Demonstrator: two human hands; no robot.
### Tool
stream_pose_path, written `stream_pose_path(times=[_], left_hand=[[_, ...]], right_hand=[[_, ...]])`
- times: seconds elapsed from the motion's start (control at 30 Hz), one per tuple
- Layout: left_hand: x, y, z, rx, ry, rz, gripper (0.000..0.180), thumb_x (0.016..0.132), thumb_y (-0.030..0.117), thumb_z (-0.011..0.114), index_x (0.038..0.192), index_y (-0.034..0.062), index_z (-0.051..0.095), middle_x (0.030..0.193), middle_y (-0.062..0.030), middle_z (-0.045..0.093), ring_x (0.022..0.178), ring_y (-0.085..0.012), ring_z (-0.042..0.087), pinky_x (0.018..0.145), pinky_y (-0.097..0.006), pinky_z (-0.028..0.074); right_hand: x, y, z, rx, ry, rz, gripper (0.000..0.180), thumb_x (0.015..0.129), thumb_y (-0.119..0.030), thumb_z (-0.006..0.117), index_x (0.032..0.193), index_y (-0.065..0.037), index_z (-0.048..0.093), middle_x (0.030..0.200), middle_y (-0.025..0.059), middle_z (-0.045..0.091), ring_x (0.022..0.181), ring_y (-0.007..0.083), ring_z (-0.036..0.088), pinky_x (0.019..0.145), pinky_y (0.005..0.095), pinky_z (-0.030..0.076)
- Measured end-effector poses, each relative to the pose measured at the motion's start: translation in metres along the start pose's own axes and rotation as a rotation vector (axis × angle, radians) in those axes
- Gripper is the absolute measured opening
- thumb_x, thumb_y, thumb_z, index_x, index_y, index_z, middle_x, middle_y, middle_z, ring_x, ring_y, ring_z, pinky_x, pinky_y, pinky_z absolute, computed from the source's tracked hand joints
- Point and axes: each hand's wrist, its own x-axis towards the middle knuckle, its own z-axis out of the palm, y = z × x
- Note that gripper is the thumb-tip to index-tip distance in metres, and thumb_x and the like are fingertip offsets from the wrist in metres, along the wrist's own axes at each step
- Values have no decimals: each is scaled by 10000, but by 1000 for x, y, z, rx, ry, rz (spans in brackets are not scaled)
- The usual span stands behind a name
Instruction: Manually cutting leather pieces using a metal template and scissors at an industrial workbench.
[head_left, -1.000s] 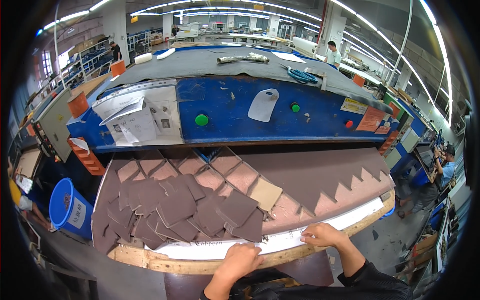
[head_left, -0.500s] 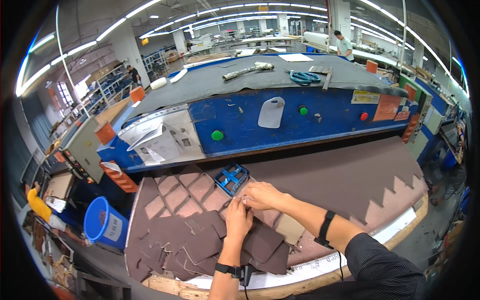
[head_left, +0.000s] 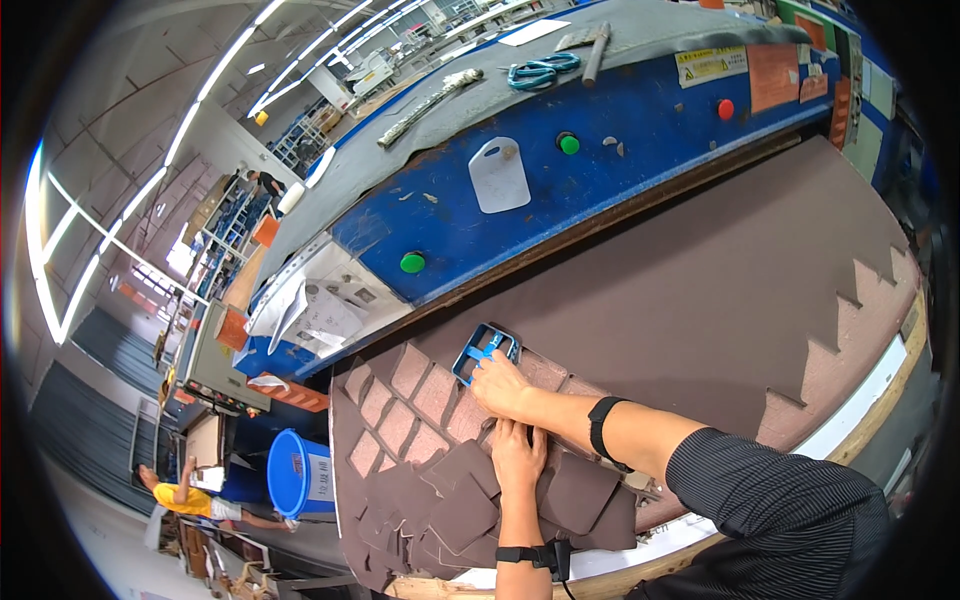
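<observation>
My right hand [head_left: 500,387] is closed on a blue frame-shaped cutting die [head_left: 487,350] with crossbars, lying at the edge of the brown sheet [head_left: 680,270]. Just nearer to me, my left hand [head_left: 519,458] has its fingers bent and pressed together at a brown cut piece; its fingertips are partly hidden. Around that hand lies a loose, overlapping pile of brown cut pieces [head_left: 465,515]. Left of the die, thin brown strips form a grid of openings over the pinkish board [head_left: 432,394].
A blue machine beam [head_left: 620,190] with green and red buttons spans behind the sheet. On its top lie blue-handled scissors [head_left: 543,71]. At the left stand a blue bucket [head_left: 300,475] and a person in yellow [head_left: 182,496]. A wooden edge [head_left: 690,555] borders the board near me.
My right hand has moved from beside my left hand onto the blue die. My left hand has drawn back slightly toward me. The whole view has tilted and shifted.
</observation>
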Motion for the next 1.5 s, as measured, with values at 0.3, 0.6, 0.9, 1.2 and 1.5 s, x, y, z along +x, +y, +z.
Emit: stream_pose_path(times=[0.3,0.6,0.9,1.2,1.5], left_hand=[[-13,4,0,35,36,35,401,913,239,636,1193,-49,653,1296,-226,608,1280,-382,525,1059,-434,437],[-27,0,-9,68,50,47,387,908,241,636,1165,-46,669,1315,-179,618,1305,-355,519,1064,-409,438],[-28,138,-48,-429,-9,-288,251,941,104,628,1144,-38,670,1118,-155,676,1064,-244,631,903,-348,504],[-79,205,-53,-1287,-119,-441,576,1026,433,504,1351,-41,468,1274,-140,563,1130,-225,579,956,-406,496],[-136,210,-46,-1279,-178,-411,587,905,271,753,1297,-60,467,1191,-124,601,1040,-161,600,914,-298,492]], right_hand=[[14,27,-18,199,-21,-67,239,843,-264,589,772,-75,718,856,111,715,860,322,680,730,527,468],[-65,99,-197,1566,81,178,313,998,-293,584,774,-77,619,723,-55,513,668,40,418,585,254,358],[-213,108,-242,1327,-39,502,366,931,-311,620,665,-64,575,599,-40,497,576,59,422,500,300,339],[-280,57,-227,997,-61,316,400,959,-356,587,806,11,634,709,132,591,644,218,587,599,382,458],[-345,11,-237,966,-79,288,400,959,-327,579,731,0,550,677,151,558,584,284,554,573,420,427]])
